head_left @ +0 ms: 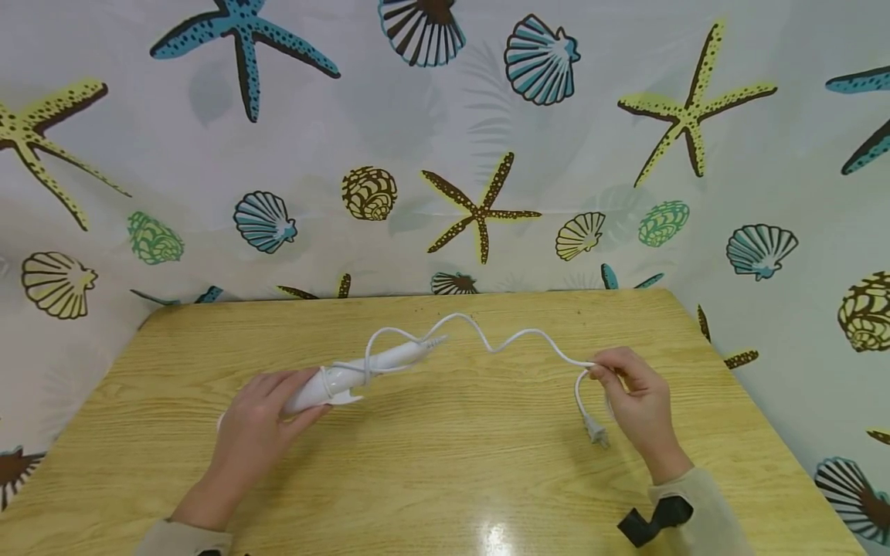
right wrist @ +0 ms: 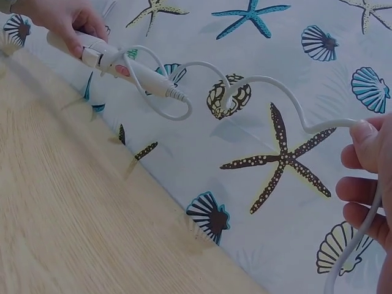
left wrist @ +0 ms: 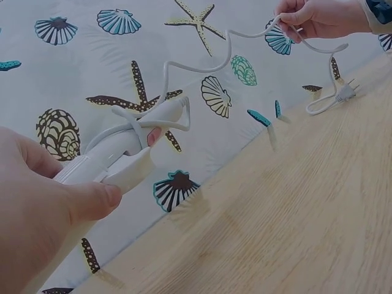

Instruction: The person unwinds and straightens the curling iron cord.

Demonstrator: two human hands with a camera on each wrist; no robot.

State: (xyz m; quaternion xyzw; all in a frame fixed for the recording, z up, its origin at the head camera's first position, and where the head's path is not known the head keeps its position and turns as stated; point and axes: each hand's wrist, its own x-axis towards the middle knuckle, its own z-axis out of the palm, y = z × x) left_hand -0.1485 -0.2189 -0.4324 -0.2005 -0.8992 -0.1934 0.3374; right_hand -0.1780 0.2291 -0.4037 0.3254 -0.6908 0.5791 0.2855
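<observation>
My left hand point(head_left: 257, 417) grips a white curling iron point(head_left: 399, 357), held above the table and pointing up to the right. Its thumb lies by the clamp lever point(left wrist: 131, 170); the hand hides part of the iron. Loops of the white cord point(head_left: 514, 337) hang loosely round the handle, near the ribbed cord end point(right wrist: 176, 94). From there the cord runs in waves to my right hand point(head_left: 638, 394), which pinches it between thumb and forefinger. Below that hand the plug point(head_left: 596, 432) dangles on the short end of cord, its prongs showing.
A wooden table point(head_left: 445, 479) lies under both hands. Behind it and at the sides hangs a pale cloth point(head_left: 313, 139) printed with shells and starfish. A black strap point(head_left: 653, 521) shows at the right sleeve.
</observation>
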